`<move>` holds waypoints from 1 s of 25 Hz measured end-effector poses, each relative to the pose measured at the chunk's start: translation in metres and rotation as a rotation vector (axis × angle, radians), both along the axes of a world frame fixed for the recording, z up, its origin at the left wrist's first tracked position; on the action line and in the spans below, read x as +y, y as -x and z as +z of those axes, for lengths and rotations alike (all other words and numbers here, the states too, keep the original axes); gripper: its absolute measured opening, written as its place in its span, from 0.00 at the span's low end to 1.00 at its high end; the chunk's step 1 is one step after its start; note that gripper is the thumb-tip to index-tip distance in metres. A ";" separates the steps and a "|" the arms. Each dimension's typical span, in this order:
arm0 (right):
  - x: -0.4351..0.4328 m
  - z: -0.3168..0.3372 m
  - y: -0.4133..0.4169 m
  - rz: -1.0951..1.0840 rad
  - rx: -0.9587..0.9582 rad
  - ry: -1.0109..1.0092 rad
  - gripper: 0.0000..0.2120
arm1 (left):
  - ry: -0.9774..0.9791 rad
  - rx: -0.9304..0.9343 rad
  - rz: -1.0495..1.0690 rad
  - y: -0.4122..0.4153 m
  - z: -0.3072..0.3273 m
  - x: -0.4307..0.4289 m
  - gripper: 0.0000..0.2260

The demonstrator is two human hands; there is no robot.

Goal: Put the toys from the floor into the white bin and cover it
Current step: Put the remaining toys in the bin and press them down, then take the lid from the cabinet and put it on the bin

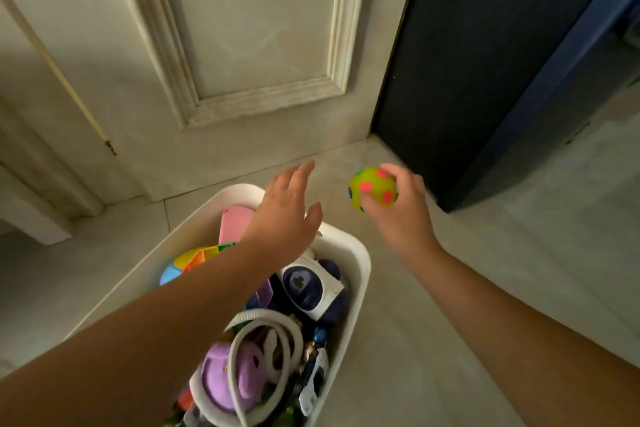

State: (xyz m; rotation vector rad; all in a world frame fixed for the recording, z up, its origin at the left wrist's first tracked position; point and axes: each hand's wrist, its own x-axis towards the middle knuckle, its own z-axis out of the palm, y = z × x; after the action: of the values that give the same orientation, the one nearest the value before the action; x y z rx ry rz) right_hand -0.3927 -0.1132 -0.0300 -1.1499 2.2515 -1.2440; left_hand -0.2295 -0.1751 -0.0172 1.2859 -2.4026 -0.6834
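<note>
1. Toys already crowd the white bin [360, 274]: a purple plush [221, 378] with a white strap at its near end, a white-and-navy toy [311, 284] in its middle, a pink piece [235, 222] at its far end.
2. Over the bin's far rim, the left hand [284, 215] hovers with fingers spread and empty.
3. Right of the bin, above bare floor, the right hand [401, 211] holds a yellow-green spotted ball [372, 189]. The ball sits at the fingertips, thumb beneath and fingers curled over its far side, not deep in the palm.
4. Risk: such a light pinch could let the round ball slip and roll off across the floor; dropped onto the heaped toys, it may bounce out or later stop the cover seating. No cover is in view.
</note>
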 end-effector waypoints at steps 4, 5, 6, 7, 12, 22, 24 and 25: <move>0.041 0.066 -0.062 0.302 0.105 -0.118 0.23 | -0.060 -0.143 0.004 -0.081 0.031 0.032 0.27; 0.052 0.075 -0.081 0.401 0.110 -0.196 0.25 | -0.091 -0.195 0.007 -0.107 0.037 0.041 0.27; 0.062 0.082 -0.100 0.498 0.108 -0.270 0.26 | -0.120 -0.249 0.005 -0.132 0.041 0.051 0.27; 0.070 0.085 -0.118 0.585 0.097 -0.334 0.28 | -0.137 -0.307 -0.001 -0.156 0.045 0.062 0.27; 0.104 0.079 -0.201 0.948 0.118 -0.551 0.28 | -0.243 -0.469 -0.023 -0.241 0.052 0.102 0.21; 0.092 0.044 -0.184 0.922 0.244 -0.440 0.13 | -0.607 -0.925 0.070 -0.229 0.038 0.126 0.32; 0.088 0.035 -0.158 0.775 0.479 -0.372 0.12 | -0.643 -0.898 0.103 -0.228 0.029 0.125 0.27; 0.088 0.030 -0.145 0.718 0.599 -0.386 0.11 | -0.646 -0.880 0.122 -0.227 0.025 0.124 0.24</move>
State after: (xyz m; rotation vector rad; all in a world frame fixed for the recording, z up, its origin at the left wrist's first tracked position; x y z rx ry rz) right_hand -0.2477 -0.0255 -0.0003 -2.0770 1.9603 -0.1864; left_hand -0.0022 -0.0507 0.0078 2.3776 -2.7989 -1.0772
